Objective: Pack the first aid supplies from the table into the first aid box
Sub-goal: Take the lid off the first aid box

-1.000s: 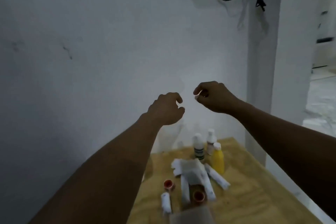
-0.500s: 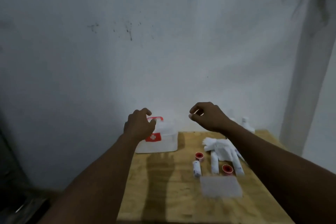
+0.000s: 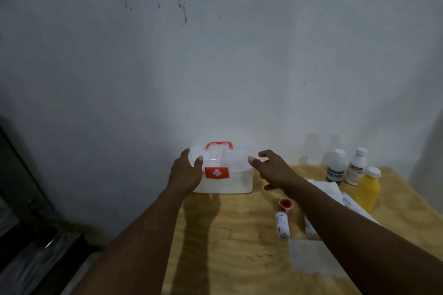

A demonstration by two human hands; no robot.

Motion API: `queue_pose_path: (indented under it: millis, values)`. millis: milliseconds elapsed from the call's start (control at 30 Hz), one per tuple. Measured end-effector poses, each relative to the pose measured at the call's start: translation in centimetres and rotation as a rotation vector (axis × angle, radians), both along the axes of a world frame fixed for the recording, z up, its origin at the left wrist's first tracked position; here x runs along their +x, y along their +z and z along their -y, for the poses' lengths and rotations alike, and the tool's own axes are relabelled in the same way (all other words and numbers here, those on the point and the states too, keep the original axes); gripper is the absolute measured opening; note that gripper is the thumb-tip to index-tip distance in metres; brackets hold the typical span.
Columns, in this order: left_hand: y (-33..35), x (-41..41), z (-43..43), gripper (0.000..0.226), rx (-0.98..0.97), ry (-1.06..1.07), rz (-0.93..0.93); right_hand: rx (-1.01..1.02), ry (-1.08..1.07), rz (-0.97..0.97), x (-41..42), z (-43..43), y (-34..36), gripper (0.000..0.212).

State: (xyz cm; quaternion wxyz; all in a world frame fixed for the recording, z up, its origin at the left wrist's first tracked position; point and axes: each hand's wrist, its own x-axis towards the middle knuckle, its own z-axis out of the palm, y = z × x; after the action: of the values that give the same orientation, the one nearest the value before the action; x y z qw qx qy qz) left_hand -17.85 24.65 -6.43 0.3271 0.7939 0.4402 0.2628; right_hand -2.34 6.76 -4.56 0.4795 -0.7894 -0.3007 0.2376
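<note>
A white translucent first aid box (image 3: 236, 179) with a red handle and a red cross label stands closed at the back left of the wooden table (image 3: 223, 246). My left hand (image 3: 185, 172) spreads against the box's left end, thumb on its front. My right hand (image 3: 271, 167) hovers open just right of the box, fingers spread, apart from it. Supplies lie to the right: a red tape roll (image 3: 285, 204), a rolled bandage (image 3: 282, 225), white gauze (image 3: 328, 188), a clear flat packet (image 3: 311, 258), two white bottles (image 3: 335, 167) (image 3: 357, 166) and a yellow bottle (image 3: 368, 188).
A grey-white wall stands right behind the table. The table's left edge drops off to a dark floor and a dark object (image 3: 21, 223) at the lower left. My right forearm covers part of the bandages and gauze.
Both hands have come down from in front of the wall to the box. The view has swung left and down, bringing the box to the centre. My hands have spread open.
</note>
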Motion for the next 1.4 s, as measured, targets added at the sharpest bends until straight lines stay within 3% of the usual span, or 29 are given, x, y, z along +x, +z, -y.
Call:
queue_pose_path:
  millis: [200,433,500,633,833,1000,1133,1267,1333,1400]
  values:
    - [0.0,-1.5,-0.1,0.046,0.082,0.134,0.164,0.054,-0.08,-0.003,0.8,-0.9,-0.8,0.065]
    - [0.0,-1.3,1.3,0.037,0.119,0.108,0.139,0.104,-0.257,-0.141,1.3,-0.6,-2.0,0.065]
    - [-0.2,-0.4,2.0,0.047,0.046,0.047,0.15,0.103,-0.316,-0.243,0.6,-0.7,-2.2,0.061]
    - [-0.9,0.7,3.6,0.046,0.017,0.047,0.219,0.227,-0.32,-0.664,-1.3,-0.7,-1.9,0.044]
    - [-1.2,0.5,3.6,0.045,0.001,0.046,0.241,0.312,-0.259,-0.858,-2.0,-1.1,-2.4,0.041]
    - [-1.4,0.5,3.3,0.045,0.01,0.044,0.236,0.362,-0.259,-0.836,-1.6,-1.1,-2.3,0.041]
    - [-1.1,0.3,2.9,0.047,0.022,0.018,0.202,0.325,-0.338,-0.582,-2.1,-0.8,-1.2,0.035]
    - [-0.8,-0.2,2.5,0.047,0.162,0.047,0.167,0.27,-0.257,-0.387,-2.6,0.4,-0.3,0.021]
    - [-0.6,-0.8,2.7,0.046,0.21,0.076,0.233,0.263,-0.211,-0.372,-2.9,0.9,0.6,0.016]
    - [-0.2,-1.5,3.0,0.06,0.245,0.019,0.281,0.274,-0.169,-0.411,-3.4,1.3,1.7,0.016]
